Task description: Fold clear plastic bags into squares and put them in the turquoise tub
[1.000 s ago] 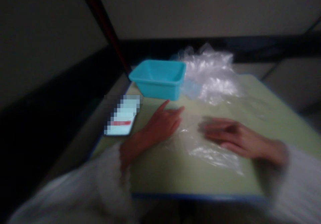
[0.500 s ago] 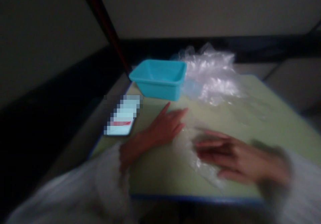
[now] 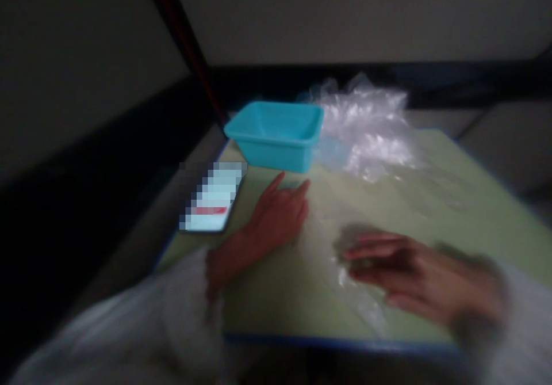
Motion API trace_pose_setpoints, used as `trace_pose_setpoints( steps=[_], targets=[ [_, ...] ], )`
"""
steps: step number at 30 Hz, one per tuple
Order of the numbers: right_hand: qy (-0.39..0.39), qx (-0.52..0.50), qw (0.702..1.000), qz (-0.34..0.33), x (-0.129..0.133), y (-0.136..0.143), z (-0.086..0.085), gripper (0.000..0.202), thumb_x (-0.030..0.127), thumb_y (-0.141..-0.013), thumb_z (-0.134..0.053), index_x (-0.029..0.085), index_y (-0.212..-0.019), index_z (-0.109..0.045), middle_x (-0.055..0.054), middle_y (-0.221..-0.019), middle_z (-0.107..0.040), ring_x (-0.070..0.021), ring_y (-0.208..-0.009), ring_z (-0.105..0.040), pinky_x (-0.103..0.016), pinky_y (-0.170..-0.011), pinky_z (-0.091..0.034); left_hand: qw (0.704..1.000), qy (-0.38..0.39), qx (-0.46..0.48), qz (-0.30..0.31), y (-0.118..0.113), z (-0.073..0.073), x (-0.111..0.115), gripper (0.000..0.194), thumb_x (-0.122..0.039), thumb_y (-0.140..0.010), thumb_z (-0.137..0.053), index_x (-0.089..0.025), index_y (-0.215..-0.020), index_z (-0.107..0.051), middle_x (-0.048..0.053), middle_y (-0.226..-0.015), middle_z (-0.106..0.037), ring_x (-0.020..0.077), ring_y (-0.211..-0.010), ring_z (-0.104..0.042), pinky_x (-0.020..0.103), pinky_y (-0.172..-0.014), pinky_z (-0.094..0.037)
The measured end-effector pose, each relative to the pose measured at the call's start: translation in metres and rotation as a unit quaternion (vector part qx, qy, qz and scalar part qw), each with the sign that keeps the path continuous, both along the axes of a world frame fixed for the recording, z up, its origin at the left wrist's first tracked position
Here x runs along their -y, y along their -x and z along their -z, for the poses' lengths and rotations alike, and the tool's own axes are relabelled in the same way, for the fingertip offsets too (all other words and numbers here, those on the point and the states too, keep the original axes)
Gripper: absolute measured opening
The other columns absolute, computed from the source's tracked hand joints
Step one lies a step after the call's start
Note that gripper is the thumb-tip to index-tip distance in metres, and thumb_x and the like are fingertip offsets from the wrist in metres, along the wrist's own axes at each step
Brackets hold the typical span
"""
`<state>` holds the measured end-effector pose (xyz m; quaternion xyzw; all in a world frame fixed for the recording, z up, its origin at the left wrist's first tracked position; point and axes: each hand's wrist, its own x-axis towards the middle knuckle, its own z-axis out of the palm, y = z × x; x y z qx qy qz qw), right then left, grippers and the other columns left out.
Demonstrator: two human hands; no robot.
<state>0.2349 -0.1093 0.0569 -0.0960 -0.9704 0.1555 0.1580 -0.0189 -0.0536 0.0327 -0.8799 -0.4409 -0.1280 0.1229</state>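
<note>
A clear plastic bag, thin and partly crumpled, lies on the table between my two hands. My left hand rests at the bag's left edge with its fingers apart and nothing held. Over the bag's right side is my right hand, its fingers stretched out and somewhat blurred. I see nothing gripped in it; whether its fingertips touch the plastic I cannot tell. The bag's shiny, wrinkled end points toward the table's front edge.
A turquoise plastic basin stands beyond my left hand. To its right is a heap of clear plastic bags. A phone with a lit screen lies at the left edge of the greenish table, which has a blue rim.
My left hand has shifted slightly left and its fingers have drawn back a little. My right hand has moved a short way to the right, off the middle of the bag.
</note>
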Motion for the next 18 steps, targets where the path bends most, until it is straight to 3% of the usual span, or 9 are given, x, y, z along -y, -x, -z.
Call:
trace_pose_setpoints(
  steps=[6,13,15,18],
  targets=[
    [0.023,0.009,1.000,-0.020,0.005,0.006,-0.003,0.046,0.038,-0.097,-0.033,0.007,-0.119,-0.059,-0.017,-0.121,-0.063,-0.0218,-0.125,-0.048,-0.042,-0.108,-0.033,0.996,0.078,0.043,0.011,-0.003,0.000,0.001,0.043,-0.019,-0.092,-0.037,-0.005,-0.131,-0.040,0.009,-0.102,-0.069,0.0191,-0.093,-0.064,0.046,-0.112,-0.021],
    [0.045,0.024,0.998,-0.040,0.012,0.017,0.001,0.049,0.043,-0.094,-0.040,0.010,-0.127,-0.053,-0.014,-0.130,-0.057,-0.0241,-0.130,-0.041,-0.048,-0.112,-0.024,0.985,0.148,0.074,0.043,-0.004,0.005,0.002,0.043,-0.021,-0.093,-0.032,-0.008,-0.134,-0.032,0.014,-0.135,-0.051,0.0208,-0.127,-0.044,0.050,-0.114,-0.014],
    [0.033,0.005,0.999,-0.024,0.008,0.013,0.003,0.048,0.043,-0.094,-0.040,0.009,-0.127,-0.052,-0.014,-0.129,-0.057,-0.0235,-0.130,-0.041,-0.047,-0.112,-0.025,0.985,0.152,0.070,0.044,-0.004,0.005,0.002,0.044,-0.021,-0.093,-0.031,-0.007,-0.135,-0.032,0.015,-0.138,-0.046,0.0215,-0.130,-0.040,0.050,-0.114,-0.014],
    [0.010,-0.026,0.998,0.060,-0.007,-0.002,0.008,0.040,0.034,-0.096,-0.040,0.012,-0.128,-0.050,-0.013,-0.128,-0.059,-0.0213,-0.126,-0.047,-0.044,-0.109,-0.032,0.986,0.148,0.068,0.036,-0.004,0.003,0.003,0.045,-0.022,-0.093,-0.032,-0.007,-0.135,-0.032,0.015,-0.137,-0.047,0.0213,-0.130,-0.041,0.048,-0.114,-0.013]
  ],
)
